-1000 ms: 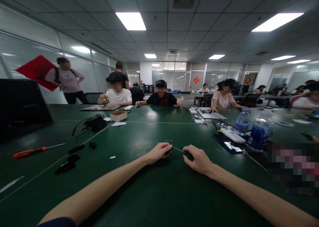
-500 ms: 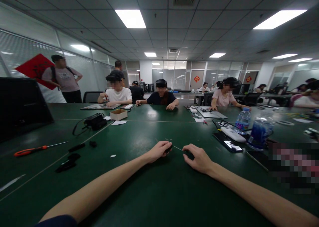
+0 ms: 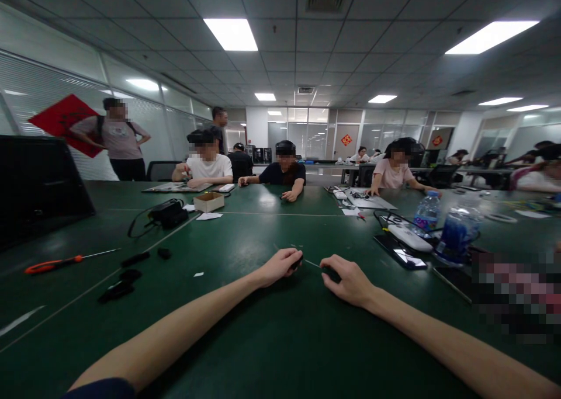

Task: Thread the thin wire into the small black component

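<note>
My left hand (image 3: 278, 267) and right hand (image 3: 348, 280) each pinch a small dark piece (image 3: 298, 263) at the ends of a thin wire (image 3: 312, 263) above the worktop (image 3: 219, 329); a slackened grip could drop it.

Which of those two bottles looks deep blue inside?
The wider clear bottle, nearer the camera; the slimmer water bottle beside it has only a blue cap and label.

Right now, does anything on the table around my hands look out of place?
One small thing: a white paper scrap lies alone on the green table, left of your left hand, which pinches a small dark piece. It looks stray, since the other papers sit farther off by the cardboard box.
</note>
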`<state>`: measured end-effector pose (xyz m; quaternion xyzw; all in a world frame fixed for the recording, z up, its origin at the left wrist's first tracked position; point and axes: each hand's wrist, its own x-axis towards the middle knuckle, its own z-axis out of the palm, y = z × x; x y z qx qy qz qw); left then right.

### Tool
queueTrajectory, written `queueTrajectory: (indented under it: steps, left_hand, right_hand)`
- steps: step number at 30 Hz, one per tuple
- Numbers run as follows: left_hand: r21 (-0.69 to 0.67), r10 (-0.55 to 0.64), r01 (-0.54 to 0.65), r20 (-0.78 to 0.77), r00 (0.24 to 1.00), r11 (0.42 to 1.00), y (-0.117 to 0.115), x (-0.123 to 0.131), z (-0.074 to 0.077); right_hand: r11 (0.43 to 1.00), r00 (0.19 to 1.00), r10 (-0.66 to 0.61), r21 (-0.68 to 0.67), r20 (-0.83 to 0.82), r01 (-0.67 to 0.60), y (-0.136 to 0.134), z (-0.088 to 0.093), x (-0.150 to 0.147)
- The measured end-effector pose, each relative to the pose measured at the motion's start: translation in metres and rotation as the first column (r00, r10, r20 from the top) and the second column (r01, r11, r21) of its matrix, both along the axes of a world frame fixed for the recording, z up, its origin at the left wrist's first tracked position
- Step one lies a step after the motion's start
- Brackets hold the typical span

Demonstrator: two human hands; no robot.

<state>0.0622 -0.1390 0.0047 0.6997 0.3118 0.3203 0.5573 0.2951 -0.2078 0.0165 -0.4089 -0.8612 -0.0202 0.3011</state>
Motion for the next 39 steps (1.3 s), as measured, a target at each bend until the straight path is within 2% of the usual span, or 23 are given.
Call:
queueTrajectory:
  steps: [5,14,29,39]
  left_hand:
    - [-0.004,-0.020,0.020,0.012,1.000,1.000,-0.0026,-0.0007,0.0032]
    - [-0.002,0.013,-0.013,-0.024,1.000,1.000,-0.0089,0.0007,0.0102]
    - [0.039,0.020,-0.018,-0.051,0.999,0.999,-0.0034,0.0019,0.0034]
    - [0.066,0.018,-0.015,-0.050,0.999,0.998,-0.0047,0.0005,0.0039]
  right_hand:
    - [1.000,1.000,0.005,-0.009,0.007,-0.005,-0.0003,0.0000,0.0004]
    - [1.000,1.000,-0.011,0.008,-0.017,0.011,-0.0009,0.0004,-0.0007]
    - [1.000,0.999,0.029,-0.010,-0.016,-0.029,0.0003,0.0002,0.0003]
    - [0.998,0.998,0.057,-0.039,-0.017,-0.057,-0.0007,0.0020,0.0013]
